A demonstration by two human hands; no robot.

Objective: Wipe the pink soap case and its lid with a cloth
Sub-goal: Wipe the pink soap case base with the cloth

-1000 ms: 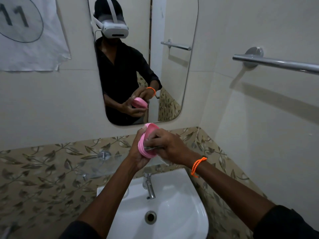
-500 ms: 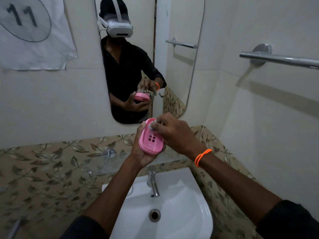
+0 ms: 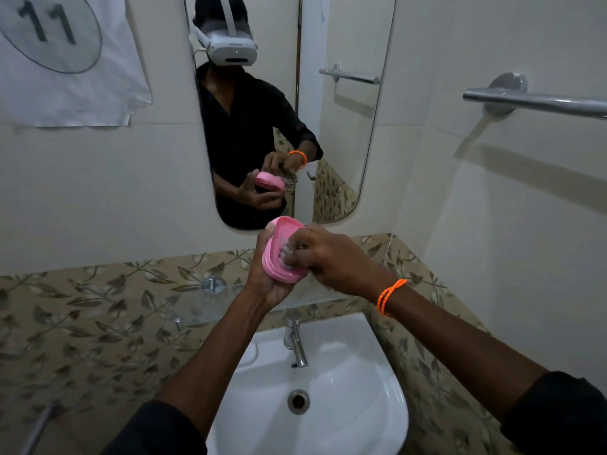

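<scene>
Below you sits the white sink (image 3: 345, 405), its tap (image 3: 295, 343) at the back edge, and the mirror (image 3: 345, 142) hangs on the wall ahead. Above the basin your left hand (image 3: 266, 284) cups the pink soap case (image 3: 279, 254) from beneath, fingers wrapped around it, tilted toward you. Your right hand (image 3: 328, 257) is bunched on a small cloth (image 3: 289, 254), pressing it into the case; an orange wrist thread (image 3: 391, 295) circles that wrist

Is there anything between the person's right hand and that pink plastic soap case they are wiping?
Only the cloth. The left hand holds the pink plastic soap case from below, above the white sink. The right hand presses the small pale cloth into it. Nothing else visible intervenes.
</scene>
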